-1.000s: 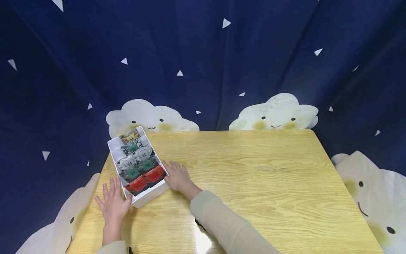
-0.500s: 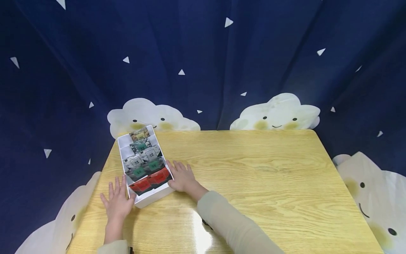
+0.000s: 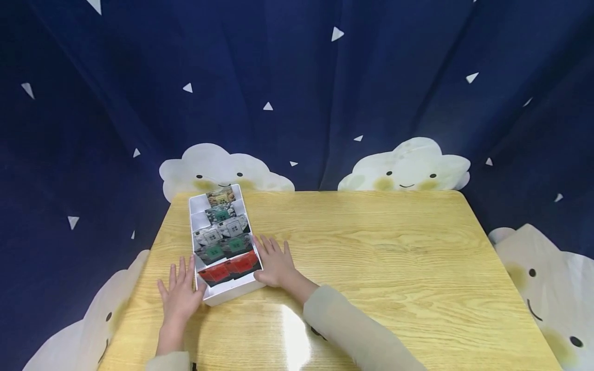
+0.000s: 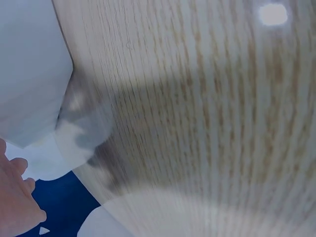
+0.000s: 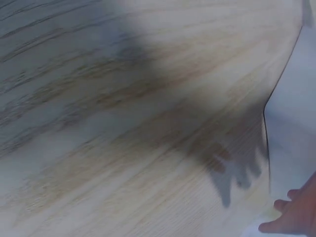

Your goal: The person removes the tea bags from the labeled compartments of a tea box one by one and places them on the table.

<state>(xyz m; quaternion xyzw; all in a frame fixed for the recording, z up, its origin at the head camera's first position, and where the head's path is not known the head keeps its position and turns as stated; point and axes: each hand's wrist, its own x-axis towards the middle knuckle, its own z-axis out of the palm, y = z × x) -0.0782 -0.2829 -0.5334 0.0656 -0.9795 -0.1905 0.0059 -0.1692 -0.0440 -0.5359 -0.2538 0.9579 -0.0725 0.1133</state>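
White walls frame a compartmented box (image 3: 236, 294), left of centre in the head view's lower half, on the wood-grained worktop (image 3: 394, 288), with red packets (image 3: 244, 263) in its nearest row. The left hand (image 3: 180, 299) rests against its left side, fingers spread wide; the right hand (image 3: 277, 268) touches its right side, fingers straight and apart. The left wrist view shows the box upper left, the right wrist view at the right edge.

White box (image 3: 234, 292) slid right on the table (image 3: 380, 268) over the last second and rotated clockwise, far end moving most. Left hand (image 3: 180, 298) and right hand (image 3: 276, 267) shifted right with it.
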